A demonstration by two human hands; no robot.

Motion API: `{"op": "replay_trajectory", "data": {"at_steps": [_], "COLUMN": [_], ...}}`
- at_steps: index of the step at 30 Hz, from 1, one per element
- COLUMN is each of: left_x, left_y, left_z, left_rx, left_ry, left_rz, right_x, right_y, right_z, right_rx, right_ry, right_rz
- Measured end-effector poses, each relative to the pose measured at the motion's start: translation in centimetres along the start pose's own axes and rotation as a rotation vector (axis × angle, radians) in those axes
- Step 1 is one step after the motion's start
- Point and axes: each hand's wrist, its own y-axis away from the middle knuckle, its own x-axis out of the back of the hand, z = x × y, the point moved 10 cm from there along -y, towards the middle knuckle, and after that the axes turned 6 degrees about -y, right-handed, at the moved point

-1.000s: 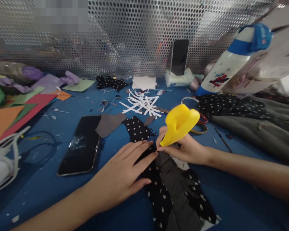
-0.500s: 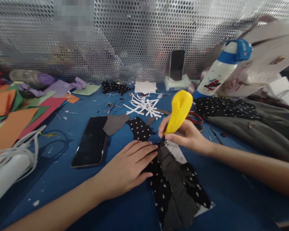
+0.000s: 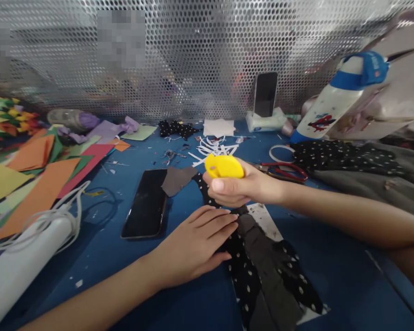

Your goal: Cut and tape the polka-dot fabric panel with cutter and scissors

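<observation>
Here, right hand clamped round yellow object, left hand resting on patchwork piece, fingers loosely together, thumb apart.

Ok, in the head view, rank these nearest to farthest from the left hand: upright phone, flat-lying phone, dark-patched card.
From the left hand:
1. Dark-patched card: under its fingertips.
2. Flat-lying phone: forward and to its left.
3. Upright phone: at the back, to the right.
</observation>
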Motion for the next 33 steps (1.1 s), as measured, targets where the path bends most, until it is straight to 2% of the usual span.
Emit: {"op": "replay_trajectory", "data": {"at_steps": [4,9,12,21,27,33], "left_x": [0.0,-0.1,-0.2,-0.3,-0.5,-0.4], "left_y": [0.0,0.2,0.2,0.3,0.2,0.3], "left_z": [-0.1,-0.3,-0.3,-0.4,-0.4,-0.3], "left_rx": [-0.007,-0.005,-0.006,-0.017,-0.008,-0.019], "left_ry": [0.017,0.009,-0.001,-0.024,0.003,-0.036], "left_rz": [-0.009,-0.009,-0.007,-0.013,-0.057,-0.016], "right_x": [-0.2,0.8,1.0,1.3,0.8,3.1], "right_y": [-0.5,0.8,1.3,1.0,1.2,1.0], "right_z": [0.2,-0.4,-0.4,-0.4,-0.8,-1.2], "right_rx": [-0.009,0.064,0.059,0.004,0.062,0.124], "right_ry": [-0.069,-0.118,-0.121,-0.104,-0.076,-0.141], "right_rz": [-0.088,-0.024,0.017,0.108,0.1,0.187]}}
